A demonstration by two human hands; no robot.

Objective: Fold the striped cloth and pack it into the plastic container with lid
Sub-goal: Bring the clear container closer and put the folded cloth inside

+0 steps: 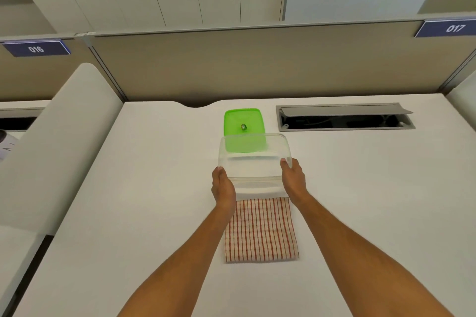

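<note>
Gripping the clear container (253, 159) by its 2 short sides, left hand (223, 188) and right hand (293, 180) hold it level beyond the folded striped cloth (261, 230), probably to position it for packing, green lid (242, 123) parked behind

We see a white desk (360, 201), its open cable tray (345, 117), a beige partition (257, 64), and blue signs (36, 48), seemingly numbered 016 and 017.

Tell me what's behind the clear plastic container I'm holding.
Behind the clear container, held by the left hand and right hand, the green lid lies flat on the table. Its near part shows only through the container's wall; what's beneath the lid is hidden.
</note>
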